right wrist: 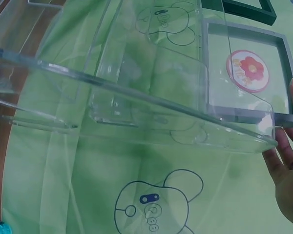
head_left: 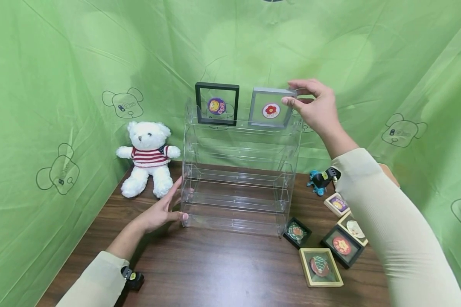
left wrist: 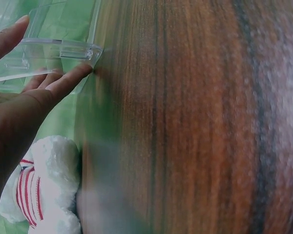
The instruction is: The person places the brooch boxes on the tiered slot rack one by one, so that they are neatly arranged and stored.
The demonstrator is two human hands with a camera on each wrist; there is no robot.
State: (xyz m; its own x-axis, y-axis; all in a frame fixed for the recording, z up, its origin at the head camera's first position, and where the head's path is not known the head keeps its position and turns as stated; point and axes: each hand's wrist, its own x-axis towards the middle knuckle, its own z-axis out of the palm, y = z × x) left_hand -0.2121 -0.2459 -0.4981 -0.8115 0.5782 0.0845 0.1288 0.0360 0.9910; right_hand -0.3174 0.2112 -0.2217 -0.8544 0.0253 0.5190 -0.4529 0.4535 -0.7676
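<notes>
A clear acrylic tiered display rack (head_left: 236,200) stands on the wooden table. My right hand (head_left: 318,104) pinches the upper right corner of a grey floating display frame (head_left: 275,90), with the thumb in front and fingers behind. It holds a round badge with a red flower (right wrist: 254,69), and its lower edge is at the rack's top tier. Left of it on that tier stands a black display frame (head_left: 217,85) with a purple badge. My left hand (head_left: 159,213) touches the rack's lower left side, its fingers extended along the panel and thumb near the front edge.
A white teddy bear (head_left: 147,160) in a striped shirt sits left of the rack. On the right lie several framed badges, among them a yellow-edged frame (head_left: 306,273) and a small black frame (head_left: 296,232). A blue object (head_left: 314,181) lies behind them. Green cloth surrounds the table.
</notes>
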